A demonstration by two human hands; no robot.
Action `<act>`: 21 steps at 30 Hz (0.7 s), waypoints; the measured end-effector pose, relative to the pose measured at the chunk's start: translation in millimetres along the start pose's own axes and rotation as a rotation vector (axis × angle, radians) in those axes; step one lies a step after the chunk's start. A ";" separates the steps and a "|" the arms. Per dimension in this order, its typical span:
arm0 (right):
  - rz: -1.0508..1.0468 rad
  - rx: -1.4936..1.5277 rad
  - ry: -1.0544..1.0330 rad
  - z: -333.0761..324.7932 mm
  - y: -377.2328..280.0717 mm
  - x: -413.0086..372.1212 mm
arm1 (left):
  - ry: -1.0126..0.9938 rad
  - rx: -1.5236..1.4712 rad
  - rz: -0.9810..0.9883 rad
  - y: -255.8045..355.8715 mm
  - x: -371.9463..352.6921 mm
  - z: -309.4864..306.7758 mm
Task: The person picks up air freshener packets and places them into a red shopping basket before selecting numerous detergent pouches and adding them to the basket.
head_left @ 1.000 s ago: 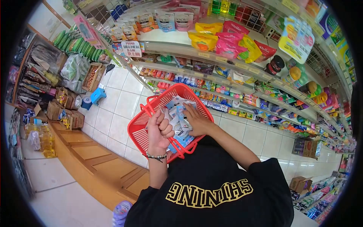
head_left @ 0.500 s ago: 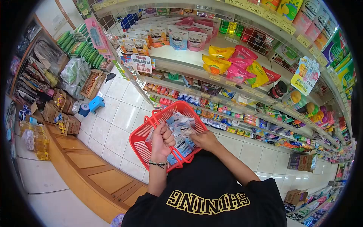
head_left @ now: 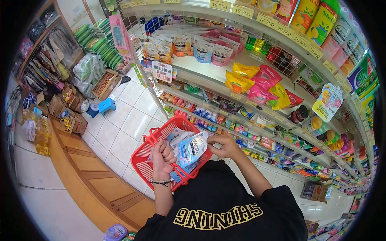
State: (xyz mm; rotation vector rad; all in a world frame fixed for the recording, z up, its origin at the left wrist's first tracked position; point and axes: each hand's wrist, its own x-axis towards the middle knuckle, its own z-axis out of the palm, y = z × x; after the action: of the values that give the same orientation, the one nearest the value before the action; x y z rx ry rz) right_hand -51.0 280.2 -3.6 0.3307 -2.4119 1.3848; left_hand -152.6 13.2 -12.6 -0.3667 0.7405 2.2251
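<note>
My left hand (head_left: 163, 160) is closed around the handle of a red plastic shopping basket (head_left: 140, 164), which hangs in front of my body. Several blue and white pouches (head_left: 175, 135) lie inside the basket. Between the fingers of my right hand (head_left: 223, 145) is the edge of a blue and white Kaori pouch (head_left: 192, 148), tilted over the basket with its printed front facing up. The pouch covers part of the others.
The shelf (head_left: 193, 68) ahead holds orange, blue and pink Kaori pouches (head_left: 203, 50) and yellow and pink Stella packs (head_left: 263, 86). A promo sign (head_left: 162, 71) hangs at its left end. A wooden counter (head_left: 88, 172), a blue stool (head_left: 107, 106) and an egg crate (head_left: 105, 83) stand left.
My right hand has lifted a blue and white pouch up from among those in the basket. The basket and my left hand have shifted slightly left and down in view.
</note>
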 end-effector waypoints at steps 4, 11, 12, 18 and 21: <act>-0.001 0.132 -0.029 -0.2 -8.0 18.3 | -0.045 -0.025 0.012 4.7 -1.8 -4.0; 0.120 0.330 -0.061 29.5 15.6 28.1 | 0.008 -0.022 0.004 15.4 -4.4 -7.3; 0.147 0.355 -0.064 31.2 15.7 30.2 | 0.010 -0.022 0.003 17.0 -4.3 -9.2; 0.154 0.205 -0.190 15.9 -20.1 61.8 | -0.013 -0.042 0.011 24.9 -1.7 -14.9; 0.201 0.179 -0.226 7.6 -32.9 79.0 | -0.021 -0.022 0.018 30.1 -0.6 -17.2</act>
State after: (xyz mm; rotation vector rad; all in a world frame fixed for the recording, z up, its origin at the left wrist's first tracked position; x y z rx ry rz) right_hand -112.7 254.6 50.4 0.3100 -2.5652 1.7429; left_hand -173.8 -14.3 -14.0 -0.3479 0.7114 2.2525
